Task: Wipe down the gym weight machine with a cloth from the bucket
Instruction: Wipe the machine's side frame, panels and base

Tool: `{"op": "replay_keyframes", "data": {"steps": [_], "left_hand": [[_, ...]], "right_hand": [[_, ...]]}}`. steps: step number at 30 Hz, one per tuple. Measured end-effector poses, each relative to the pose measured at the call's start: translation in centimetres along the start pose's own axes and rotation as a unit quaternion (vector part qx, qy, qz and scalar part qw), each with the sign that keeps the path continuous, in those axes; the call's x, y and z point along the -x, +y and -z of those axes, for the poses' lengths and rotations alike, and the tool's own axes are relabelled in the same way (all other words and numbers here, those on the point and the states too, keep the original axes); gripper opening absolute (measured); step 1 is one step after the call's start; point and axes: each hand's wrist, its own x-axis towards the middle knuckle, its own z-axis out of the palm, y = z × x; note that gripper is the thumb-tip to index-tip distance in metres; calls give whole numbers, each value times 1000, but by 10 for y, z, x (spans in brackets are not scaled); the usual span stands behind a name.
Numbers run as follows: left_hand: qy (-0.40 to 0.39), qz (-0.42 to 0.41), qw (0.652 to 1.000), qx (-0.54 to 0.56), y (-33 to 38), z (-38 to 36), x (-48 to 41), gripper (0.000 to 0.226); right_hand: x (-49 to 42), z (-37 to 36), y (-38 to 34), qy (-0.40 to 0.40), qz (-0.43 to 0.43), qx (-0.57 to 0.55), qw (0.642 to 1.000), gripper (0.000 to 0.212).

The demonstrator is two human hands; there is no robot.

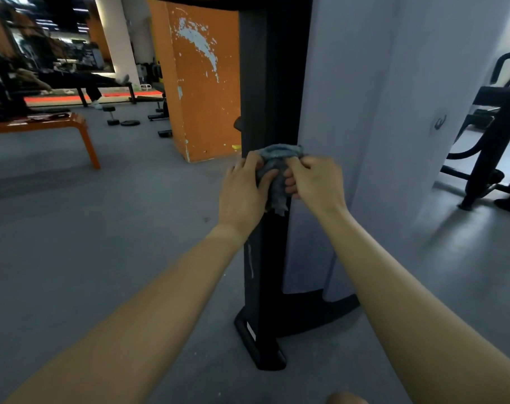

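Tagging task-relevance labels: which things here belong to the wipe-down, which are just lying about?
In use: crumpled grey-blue cloth, gripped by left hand and right hand; black upright metal post of the weight machine.
Lying about: low orange bench; black dumbbell; flat black weight plate; chipped orange pillar.

Floor [102, 243]: grey, speckled, matte.
Weight machine base [259, 342]: black foot, standing at six o'clock.
Orange bench [84, 135]: leg planted at ten o'clock.
Dumbbell [111, 115]: on end, beyond the bench, ten o'clock.
Weight plate [130, 123]: flat, just beside the dumbbell, at its three o'clock.
Orange pillar [204, 112]: chipped paint, twelve o'clock.
Second machine frame [478, 182]: black, three o'clock.
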Motion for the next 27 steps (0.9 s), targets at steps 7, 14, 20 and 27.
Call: {"op": "replay_keyframes", "data": {"steps": [7,14,20,27], "left_hand": [[-86,41,995,-30,-46,-30,77,18],[69,34,997,-31,-25,-5,22,21],[-16,105,992,-69,-48,-22,65,30],[-66,69,990,-104,-50,-30,84,35]], "right_hand": [[35,-18,81,-96,-51,51,993,37],[3,-20,20,-63,5,-43,997,40],[29,-42,79,-104,-31,-27,994,39],[25,-43,99,-131,12,40,991,36]]}}
